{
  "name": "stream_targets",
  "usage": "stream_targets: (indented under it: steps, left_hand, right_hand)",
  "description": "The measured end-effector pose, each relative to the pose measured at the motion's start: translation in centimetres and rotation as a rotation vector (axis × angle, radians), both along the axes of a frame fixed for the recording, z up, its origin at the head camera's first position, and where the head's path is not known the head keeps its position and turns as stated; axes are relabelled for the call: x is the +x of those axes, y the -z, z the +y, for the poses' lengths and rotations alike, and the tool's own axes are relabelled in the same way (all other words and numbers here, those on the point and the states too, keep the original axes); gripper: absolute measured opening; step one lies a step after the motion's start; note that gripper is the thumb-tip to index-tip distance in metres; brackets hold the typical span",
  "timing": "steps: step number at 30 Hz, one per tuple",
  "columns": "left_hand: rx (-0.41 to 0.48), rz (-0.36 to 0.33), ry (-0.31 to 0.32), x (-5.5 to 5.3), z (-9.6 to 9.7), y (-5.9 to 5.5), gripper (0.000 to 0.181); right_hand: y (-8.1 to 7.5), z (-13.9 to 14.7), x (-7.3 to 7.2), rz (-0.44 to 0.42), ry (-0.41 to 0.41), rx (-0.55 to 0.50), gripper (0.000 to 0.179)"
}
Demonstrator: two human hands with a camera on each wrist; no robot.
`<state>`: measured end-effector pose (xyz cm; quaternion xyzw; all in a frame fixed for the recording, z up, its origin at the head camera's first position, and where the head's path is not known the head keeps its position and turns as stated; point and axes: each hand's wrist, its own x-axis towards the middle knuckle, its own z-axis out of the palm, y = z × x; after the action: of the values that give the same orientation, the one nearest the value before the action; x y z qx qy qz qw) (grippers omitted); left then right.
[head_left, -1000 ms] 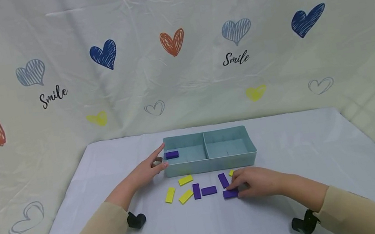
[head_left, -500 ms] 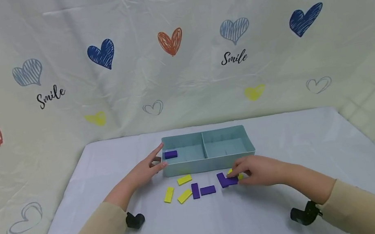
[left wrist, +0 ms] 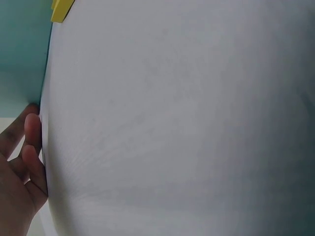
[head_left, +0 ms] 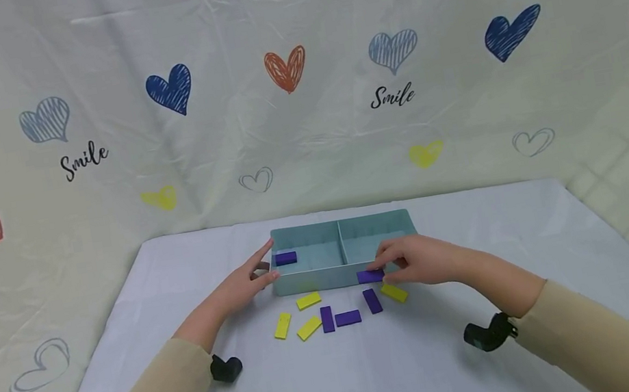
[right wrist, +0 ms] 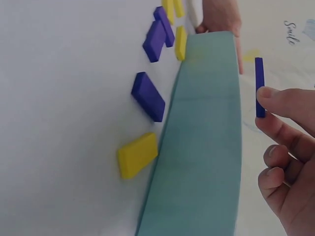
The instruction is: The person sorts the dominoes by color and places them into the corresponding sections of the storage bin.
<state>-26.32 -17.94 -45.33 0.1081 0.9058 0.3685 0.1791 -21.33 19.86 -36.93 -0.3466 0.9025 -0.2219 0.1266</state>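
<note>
My right hand [head_left: 421, 258] pinches a purple rectangular block [head_left: 370, 276] between thumb and fingers, raised in front of the box's near wall. In the right wrist view that held block [right wrist: 260, 73] stands out clear of the table. The light blue box [head_left: 316, 280] has two compartments; one purple block [head_left: 285, 258] lies at the left end of its left compartment. My left hand [head_left: 242, 287] touches the box's left end, its fingers spread along it. In the left wrist view, the left hand's fingers [left wrist: 32, 128] lie beside the box's corner.
On the white cloth before the box lie purple blocks [head_left: 348, 318] and several yellow blocks [head_left: 283, 325]. One yellow block [head_left: 394, 292] sits just below my right hand, beside a purple block [head_left: 372, 301]. A heart-printed curtain [head_left: 302, 122] hangs behind the table.
My right hand has lifted the purple block off the table and carried it away from me, up to the box's front wall. My left hand has stayed at the box's left end.
</note>
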Motion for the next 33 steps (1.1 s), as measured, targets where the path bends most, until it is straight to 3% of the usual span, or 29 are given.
stream_targets:
  steps: [11, 17, 33]
  left_hand:
    - [-0.004, -0.003, -0.008, 0.0, 0.1, -0.1, 0.075]
    - [-0.002, -0.005, -0.017, -0.1, 0.1, 0.0, 0.076]
    - [-0.011, 0.000, -0.036, -0.1, 0.3, 0.1, 0.077]
  right_hand:
    - [-0.5, -2.5, -2.7, 0.010, -0.008, -0.014, 0.029]
    - [-0.7, -4.0, -3.9, -0.011, 0.027, -0.024, 0.029]
    - [0.0, -7.9, -7.3, -0.038, 0.039, -0.007, 0.030]
